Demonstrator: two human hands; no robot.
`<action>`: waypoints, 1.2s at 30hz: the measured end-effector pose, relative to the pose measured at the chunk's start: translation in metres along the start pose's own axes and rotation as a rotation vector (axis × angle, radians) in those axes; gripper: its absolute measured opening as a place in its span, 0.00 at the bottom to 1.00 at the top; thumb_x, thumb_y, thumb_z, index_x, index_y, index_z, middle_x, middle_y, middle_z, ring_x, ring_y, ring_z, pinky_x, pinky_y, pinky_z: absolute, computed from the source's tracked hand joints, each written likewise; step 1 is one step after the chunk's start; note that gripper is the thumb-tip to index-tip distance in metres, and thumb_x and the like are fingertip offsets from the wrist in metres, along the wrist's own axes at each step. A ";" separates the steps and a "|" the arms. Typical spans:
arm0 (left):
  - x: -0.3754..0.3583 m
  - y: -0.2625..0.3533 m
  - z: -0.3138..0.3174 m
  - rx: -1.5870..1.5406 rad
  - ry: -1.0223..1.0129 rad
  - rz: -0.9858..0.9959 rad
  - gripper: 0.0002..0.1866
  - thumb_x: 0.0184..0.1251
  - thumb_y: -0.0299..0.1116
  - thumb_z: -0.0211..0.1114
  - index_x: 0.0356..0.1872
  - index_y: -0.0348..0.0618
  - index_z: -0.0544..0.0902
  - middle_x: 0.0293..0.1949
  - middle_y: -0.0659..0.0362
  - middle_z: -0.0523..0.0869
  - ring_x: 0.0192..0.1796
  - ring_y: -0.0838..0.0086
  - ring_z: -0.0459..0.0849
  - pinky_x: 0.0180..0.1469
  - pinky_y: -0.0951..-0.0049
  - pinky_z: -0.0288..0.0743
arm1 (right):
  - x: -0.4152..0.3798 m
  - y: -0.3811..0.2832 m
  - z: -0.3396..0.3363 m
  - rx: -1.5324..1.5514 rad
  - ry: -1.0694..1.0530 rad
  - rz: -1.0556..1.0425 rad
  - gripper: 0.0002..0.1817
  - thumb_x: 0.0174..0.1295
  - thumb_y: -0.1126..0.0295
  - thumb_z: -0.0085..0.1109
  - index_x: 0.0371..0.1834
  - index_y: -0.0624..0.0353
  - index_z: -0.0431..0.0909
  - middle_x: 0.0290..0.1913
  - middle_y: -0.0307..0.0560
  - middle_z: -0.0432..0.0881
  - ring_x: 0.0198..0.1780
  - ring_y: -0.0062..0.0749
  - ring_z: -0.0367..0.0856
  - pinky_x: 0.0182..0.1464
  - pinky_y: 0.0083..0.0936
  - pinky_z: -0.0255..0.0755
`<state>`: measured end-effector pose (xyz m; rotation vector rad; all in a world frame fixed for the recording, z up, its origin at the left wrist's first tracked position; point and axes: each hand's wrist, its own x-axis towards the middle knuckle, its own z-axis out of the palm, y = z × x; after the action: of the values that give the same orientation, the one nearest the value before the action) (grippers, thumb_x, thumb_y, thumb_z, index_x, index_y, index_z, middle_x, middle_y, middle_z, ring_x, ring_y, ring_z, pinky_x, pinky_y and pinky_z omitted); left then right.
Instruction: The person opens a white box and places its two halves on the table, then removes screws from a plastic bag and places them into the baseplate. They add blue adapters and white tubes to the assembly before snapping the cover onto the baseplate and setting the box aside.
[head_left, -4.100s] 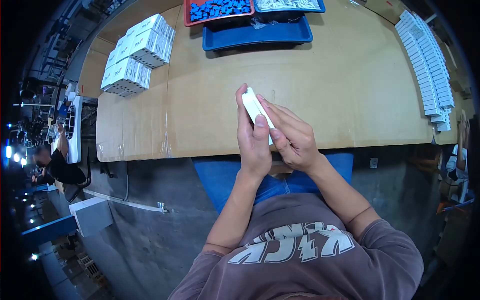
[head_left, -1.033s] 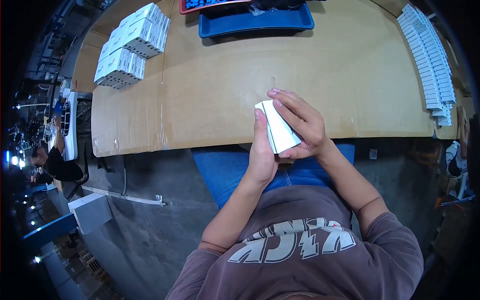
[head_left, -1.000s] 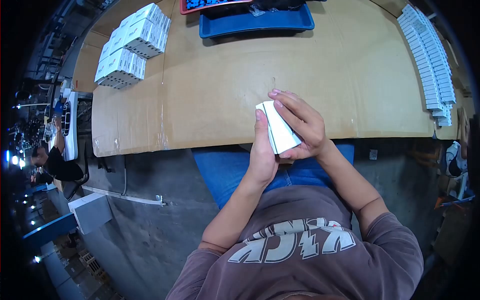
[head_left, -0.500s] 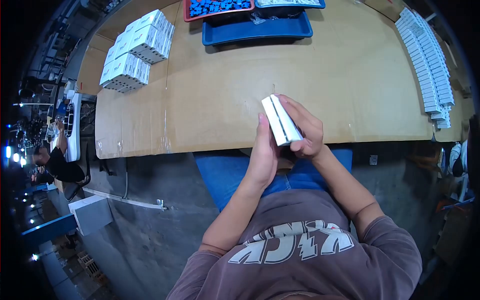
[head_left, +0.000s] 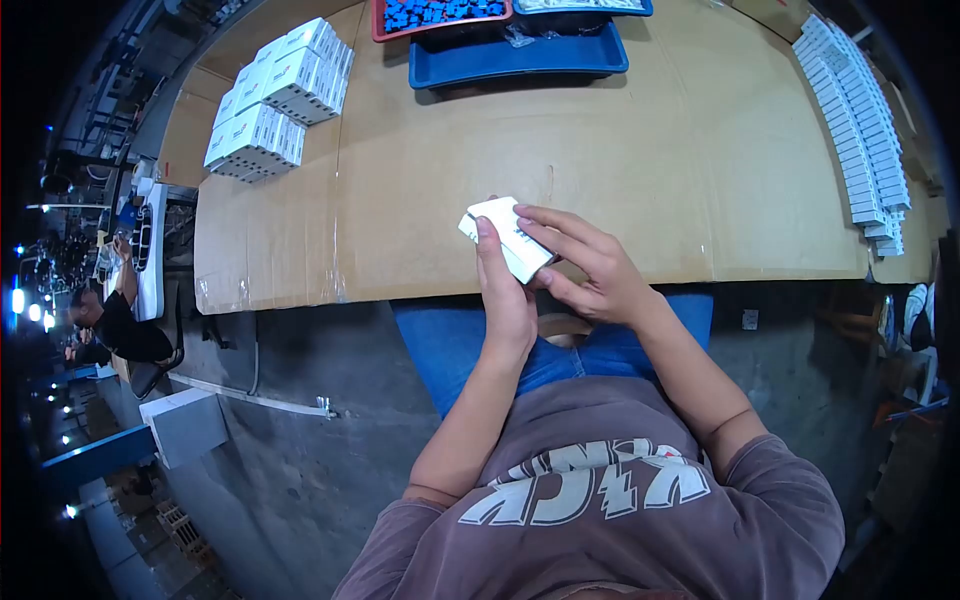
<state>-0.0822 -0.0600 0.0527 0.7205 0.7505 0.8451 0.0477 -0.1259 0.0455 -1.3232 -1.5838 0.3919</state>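
Near the front edge of the cardboard-covered table, I hold a small white box [head_left: 518, 248] between both hands, its broad face with faint dark print turned up. Another white edge [head_left: 467, 225] sticks out under it at the left, like a second box slightly askew. My left hand [head_left: 508, 305] grips from the left, thumb laid on the top face and fingers hidden underneath. From the right, my right hand [head_left: 595, 268] closes on the other side, fingertips on the face and thumb at the near corner.
Stacked white boxes [head_left: 270, 95] stand at the left of the table [head_left: 420, 200]. Long rows of white boxes [head_left: 850, 130] line the right. At the back are a red tray [head_left: 380, 25] of blue pieces and a blue tray [head_left: 520, 65]. A person [head_left: 125, 315] sits far left.
The white boxes have turned from edge-on to broad face up and shifted a little left. My right fingers have moved onto the printed face, and my left thumb now lies over it.
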 end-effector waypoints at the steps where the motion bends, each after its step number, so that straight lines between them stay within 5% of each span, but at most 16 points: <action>1: -0.001 0.001 0.003 -0.029 0.031 -0.008 0.35 0.85 0.65 0.46 0.72 0.44 0.71 0.59 0.59 0.82 0.61 0.73 0.82 0.64 0.68 0.77 | 0.001 0.001 0.001 -0.010 0.013 -0.010 0.28 0.65 0.68 0.67 0.70 0.62 0.80 0.70 0.59 0.80 0.68 0.53 0.82 0.66 0.40 0.80; 10: -0.003 -0.003 -0.005 0.064 -0.018 -0.033 0.30 0.86 0.64 0.45 0.64 0.47 0.73 0.51 0.63 0.80 0.52 0.79 0.80 0.54 0.74 0.76 | 0.007 -0.003 0.009 -0.149 0.111 -0.108 0.22 0.67 0.73 0.63 0.64 0.68 0.82 0.59 0.61 0.88 0.57 0.53 0.90 0.56 0.38 0.86; 27: -0.014 -0.012 -0.003 0.029 0.045 -0.010 0.32 0.85 0.65 0.45 0.64 0.44 0.72 0.52 0.61 0.80 0.56 0.77 0.80 0.58 0.73 0.75 | -0.008 -0.008 0.030 -0.196 0.245 -0.113 0.19 0.70 0.74 0.59 0.62 0.70 0.82 0.52 0.62 0.90 0.50 0.54 0.92 0.49 0.38 0.88; 30: -0.012 -0.004 0.001 0.004 0.041 0.003 0.33 0.85 0.64 0.45 0.68 0.44 0.71 0.57 0.58 0.80 0.60 0.74 0.79 0.64 0.70 0.73 | -0.006 -0.009 0.030 -0.131 0.199 -0.057 0.20 0.72 0.73 0.57 0.64 0.69 0.81 0.60 0.63 0.87 0.59 0.55 0.89 0.59 0.40 0.84; 35: 0.001 0.008 -0.013 0.065 -0.020 0.151 0.36 0.85 0.59 0.44 0.82 0.44 0.62 0.64 0.56 0.77 0.67 0.72 0.77 0.71 0.66 0.69 | 0.003 -0.019 0.013 0.279 0.048 0.163 0.21 0.80 0.69 0.50 0.71 0.66 0.78 0.73 0.62 0.76 0.78 0.48 0.71 0.79 0.39 0.63; 36: 0.003 0.011 -0.016 0.098 -0.056 0.209 0.39 0.82 0.48 0.50 0.86 0.40 0.53 0.65 0.52 0.74 0.65 0.69 0.76 0.70 0.67 0.70 | 0.002 -0.020 0.010 0.318 0.066 0.210 0.22 0.81 0.68 0.49 0.71 0.66 0.78 0.72 0.61 0.77 0.78 0.47 0.71 0.79 0.39 0.62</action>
<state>-0.0979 -0.0479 0.0519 0.9180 0.6777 0.9775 0.0290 -0.1275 0.0569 -1.2426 -1.2696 0.6922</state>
